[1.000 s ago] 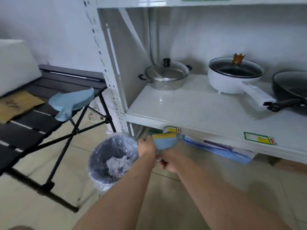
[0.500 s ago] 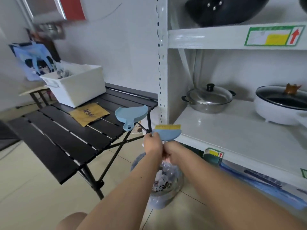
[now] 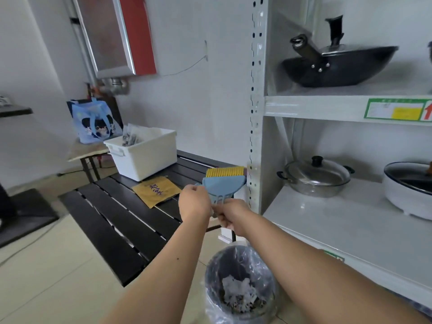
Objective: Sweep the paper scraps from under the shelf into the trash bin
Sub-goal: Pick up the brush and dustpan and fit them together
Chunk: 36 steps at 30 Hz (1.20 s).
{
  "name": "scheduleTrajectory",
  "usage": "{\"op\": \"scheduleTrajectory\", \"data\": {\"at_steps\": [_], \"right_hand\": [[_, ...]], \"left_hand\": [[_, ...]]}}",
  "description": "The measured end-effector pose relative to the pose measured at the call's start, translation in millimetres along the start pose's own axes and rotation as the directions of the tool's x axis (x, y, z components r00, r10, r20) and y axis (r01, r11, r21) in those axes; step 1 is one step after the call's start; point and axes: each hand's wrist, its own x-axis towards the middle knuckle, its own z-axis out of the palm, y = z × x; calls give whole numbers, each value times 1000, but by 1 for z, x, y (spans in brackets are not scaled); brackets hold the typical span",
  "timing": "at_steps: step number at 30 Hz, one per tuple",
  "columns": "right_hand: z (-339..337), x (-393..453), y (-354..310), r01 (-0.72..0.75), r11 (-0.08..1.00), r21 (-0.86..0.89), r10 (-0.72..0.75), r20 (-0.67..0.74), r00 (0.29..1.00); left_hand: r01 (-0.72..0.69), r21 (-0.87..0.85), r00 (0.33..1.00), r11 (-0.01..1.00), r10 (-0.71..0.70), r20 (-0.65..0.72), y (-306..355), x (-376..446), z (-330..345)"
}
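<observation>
Blue cloth shows first at the far left, a printed tote bag (image 3: 94, 122) standing on a small pale side table. Just to its right a white plastic bin (image 3: 142, 155) sits at the back of the black slatted counter (image 3: 117, 220), and a yellow-brown paper pouch (image 3: 157, 190) with dark writing lies flat on the slats in front of the bin.

Over the counter's right end, both hands meet around a pale blue brush (image 3: 222, 185) held upright, its yellow bristles pointing up and its fan-shaped head above the fingers. The left hand (image 3: 195, 203) is curled closed beside the brush's lower part, touching it on the left; the right hand (image 3: 233, 215) is clenched around the handle from below. Whether a second blue piece sits behind the brush cannot be told, though a sliver of blue edge peeks out at the left.

Below the forearms, on the tiled floor, stands the trash bin (image 3: 240, 286), lined with a clear plastic bag, with white paper scraps (image 3: 236, 289) heaped inside it. The bin is well below the hands and just beside the foot of the white metal shelf (image 3: 257, 113).

On the shelf's lower board rest a steel lidded pot (image 3: 315, 175) and a white pan with a glass lid (image 3: 408, 190); a black wok (image 3: 339, 64) sits on the board above.
</observation>
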Motion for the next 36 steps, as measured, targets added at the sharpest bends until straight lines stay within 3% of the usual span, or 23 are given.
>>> {"op": "scheduleTrajectory", "data": {"at_steps": [2,4,6,7,9,11,16,19,23,27,32,36], "right_hand": [[9,6,-1,19,1000,19,-19,-11,1000],[17,11,-2,27,998,60,-25,-32,999],[24,16,-3,16,996,90,-12,-40,999],[27,19,-4,6,996,89,-2,-45,999],[33,25,-5,-23,996,82,27,-55,998],[37,29,-7,-50,995,91,56,-63,996],[36,47,-4,-128,986,108,144,-154,978],[37,52,-4,-116,989,-91,92,-238,967],[36,50,-5,-45,953,-301,-33,-248,968],[30,51,2,-5,845,-535,-200,-323,925],[27,58,12,8,782,-623,-213,-256,943],[23,58,16,-7,872,-489,-130,-245,961]], "left_hand": [[30,10,999,1000,-30,19,-1,9,-10],[59,168,992,984,-77,100,1,11,-15],[20,430,987,902,-87,138,-5,12,-13],[137,352,970,926,-197,142,-9,18,-9],[344,36,912,938,-343,226,-16,31,-4],[418,-117,892,901,-384,237,-23,36,0],[419,-152,872,895,-350,342,-30,40,7],[438,-190,863,879,-352,361,-29,38,6],[460,-221,850,860,-355,389,-28,37,9],[471,-208,843,857,-369,391,-30,36,15],[467,-218,857,857,-377,352,-36,37,20],[448,-209,872,869,-373,316,-36,36,22]]}}
